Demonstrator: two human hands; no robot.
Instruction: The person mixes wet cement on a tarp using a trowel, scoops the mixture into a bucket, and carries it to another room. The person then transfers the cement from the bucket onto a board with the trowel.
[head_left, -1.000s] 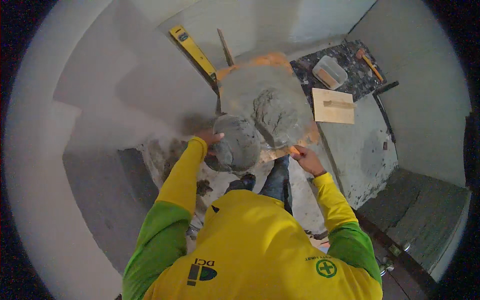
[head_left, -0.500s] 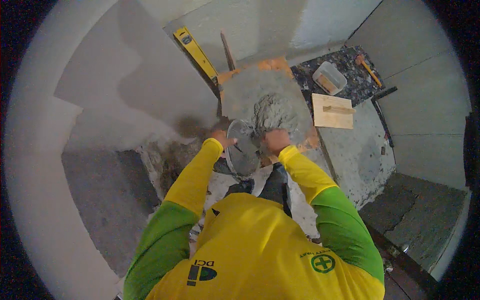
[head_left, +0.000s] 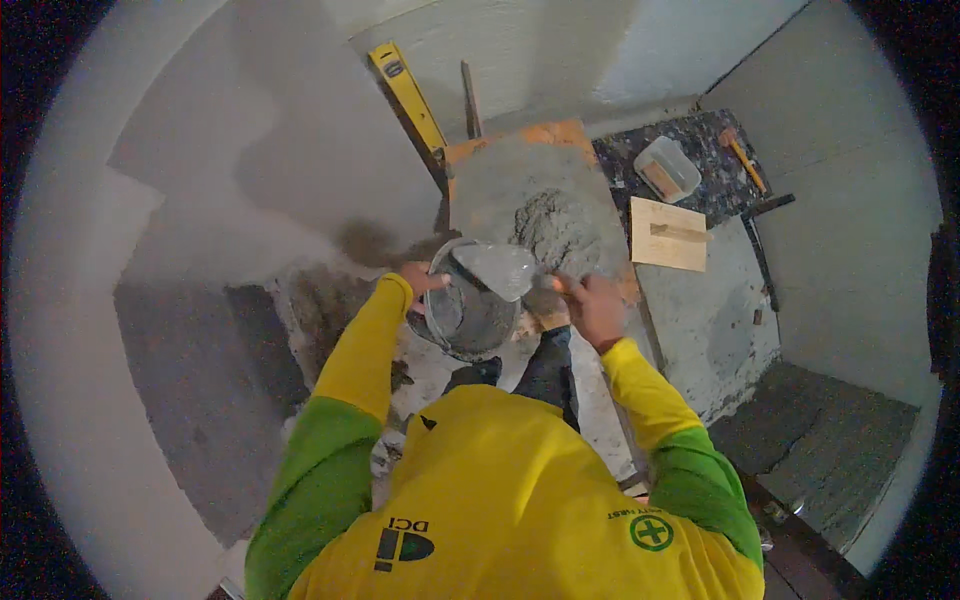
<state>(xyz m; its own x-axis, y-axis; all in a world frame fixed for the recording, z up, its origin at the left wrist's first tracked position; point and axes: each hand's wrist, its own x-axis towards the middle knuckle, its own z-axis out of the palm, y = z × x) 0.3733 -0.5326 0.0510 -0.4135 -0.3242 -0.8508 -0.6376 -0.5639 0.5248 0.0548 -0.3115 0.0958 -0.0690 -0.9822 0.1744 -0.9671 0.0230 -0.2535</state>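
My left hand (head_left: pixel 425 287) is closed on the left rim of a round grey mortar bucket (head_left: pixel 484 325), which tilts in front of my knees. Wet grey residue coats the bucket's inner wall. In my right hand (head_left: pixel 597 308) is the handle of a trowel (head_left: pixel 497 268). Its pale, shiny blade points left and lies over the bucket's opening. Just beyond the trowel sits a heap of wet grey mortar (head_left: pixel 556 232) on a mortar-smeared board (head_left: pixel 490 178) with orange edges.
A yellow spirit level (head_left: pixel 408 98) leans at the wall beside a thin wooden stick (head_left: pixel 470 100). To the right lie a wooden float (head_left: pixel 668 234), a clear plastic tub (head_left: pixel 667 168) and an orange-handled hammer (head_left: pixel 744 160). Walls stand close at left, ahead and right.
My right hand has drawn back to the right from the mortar heap, and the trowel blade now shows over the bucket. The bucket and my left hand have shifted slightly left.
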